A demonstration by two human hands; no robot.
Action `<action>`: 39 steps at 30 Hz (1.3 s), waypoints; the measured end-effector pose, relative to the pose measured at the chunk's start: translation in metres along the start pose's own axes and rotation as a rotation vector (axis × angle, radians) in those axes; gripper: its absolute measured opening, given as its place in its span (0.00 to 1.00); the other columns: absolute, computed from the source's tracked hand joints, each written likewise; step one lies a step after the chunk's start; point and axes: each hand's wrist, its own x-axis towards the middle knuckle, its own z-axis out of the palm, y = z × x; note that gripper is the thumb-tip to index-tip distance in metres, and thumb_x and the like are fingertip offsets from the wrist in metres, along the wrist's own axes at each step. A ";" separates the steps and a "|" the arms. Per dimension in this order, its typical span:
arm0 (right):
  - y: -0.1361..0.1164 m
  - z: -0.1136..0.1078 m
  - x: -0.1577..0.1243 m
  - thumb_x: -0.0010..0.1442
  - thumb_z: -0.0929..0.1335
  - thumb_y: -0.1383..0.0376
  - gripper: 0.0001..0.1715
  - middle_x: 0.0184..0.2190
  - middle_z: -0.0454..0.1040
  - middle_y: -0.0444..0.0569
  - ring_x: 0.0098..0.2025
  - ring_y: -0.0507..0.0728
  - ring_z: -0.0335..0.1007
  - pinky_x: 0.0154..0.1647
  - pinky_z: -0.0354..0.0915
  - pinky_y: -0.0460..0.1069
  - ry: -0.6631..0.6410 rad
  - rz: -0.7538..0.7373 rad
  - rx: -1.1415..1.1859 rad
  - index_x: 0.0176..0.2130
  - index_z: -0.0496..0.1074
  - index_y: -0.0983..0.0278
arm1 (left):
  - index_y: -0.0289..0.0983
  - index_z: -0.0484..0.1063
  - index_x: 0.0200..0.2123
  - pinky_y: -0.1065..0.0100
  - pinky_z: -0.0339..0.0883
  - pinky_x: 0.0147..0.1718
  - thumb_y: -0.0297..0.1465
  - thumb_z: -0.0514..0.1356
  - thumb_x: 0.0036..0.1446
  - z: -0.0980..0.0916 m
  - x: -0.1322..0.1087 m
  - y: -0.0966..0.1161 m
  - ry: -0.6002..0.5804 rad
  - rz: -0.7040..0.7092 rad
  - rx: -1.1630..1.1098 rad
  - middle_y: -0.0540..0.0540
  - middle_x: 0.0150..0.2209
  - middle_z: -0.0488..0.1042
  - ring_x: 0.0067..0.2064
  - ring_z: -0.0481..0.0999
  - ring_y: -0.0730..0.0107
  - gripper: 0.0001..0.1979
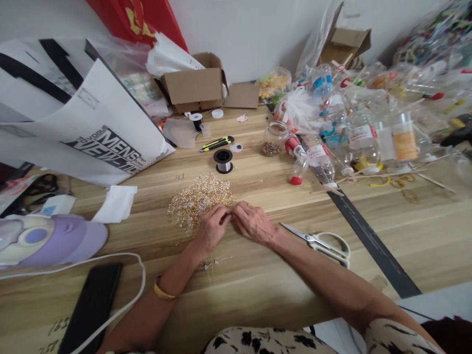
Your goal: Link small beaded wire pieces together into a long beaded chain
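My left hand (213,225) and my right hand (253,222) meet fingertip to fingertip over the wooden table. Both are pinched closed; whatever sits between the fingers is too small to make out. Just beyond the left hand spreads a pile of small gold and clear beads (201,196). Nearer to me, below the left hand, lies a short beaded chain (217,262). A spool of silvery wire (223,162) stands past the pile. Scissors with pale handles (320,242) rest beside my right forearm.
A yellow and black utility knife (217,143) lies behind the spool. To the right are a jar of beads (275,140), plastic bottles (320,157) and a dark strip (372,241). At left stand a white bag (92,118), a purple device (62,241) and a black phone (92,305).
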 end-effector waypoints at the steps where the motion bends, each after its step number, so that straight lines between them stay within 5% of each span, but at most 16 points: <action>1: 0.000 0.000 0.000 0.66 0.57 0.69 0.09 0.30 0.68 0.49 0.31 0.54 0.60 0.27 0.53 0.47 -0.002 0.000 -0.003 0.35 0.63 0.64 | 0.36 0.69 0.32 0.71 0.66 0.33 0.23 0.56 0.58 0.000 0.000 0.000 0.006 0.001 0.002 0.47 0.30 0.72 0.32 0.71 0.71 0.05; 11: 0.000 -0.001 0.000 0.67 0.57 0.68 0.10 0.30 0.68 0.50 0.30 0.55 0.62 0.27 0.53 0.47 0.006 0.014 -0.009 0.34 0.63 0.64 | 0.36 0.71 0.30 0.68 0.67 0.34 0.23 0.54 0.59 -0.001 0.000 0.002 -0.037 -0.054 -0.045 0.46 0.30 0.72 0.33 0.72 0.69 0.07; 22: 0.000 0.003 0.000 0.65 0.61 0.68 0.05 0.31 0.69 0.48 0.32 0.54 0.66 0.34 0.63 0.48 0.098 0.161 0.416 0.42 0.64 0.64 | 0.34 0.71 0.26 0.72 0.68 0.29 0.31 0.61 0.52 -0.007 0.011 0.003 -0.097 -0.633 -0.630 0.49 0.24 0.74 0.28 0.73 0.71 0.06; 39: -0.001 -0.001 0.006 0.63 0.65 0.68 0.05 0.29 0.65 0.46 0.29 0.52 0.63 0.30 0.60 0.46 0.120 0.320 0.549 0.37 0.71 0.65 | 0.34 0.73 0.26 0.72 0.65 0.29 0.33 0.64 0.50 -0.008 0.013 0.000 -0.068 -0.675 -0.630 0.49 0.25 0.74 0.28 0.72 0.72 0.08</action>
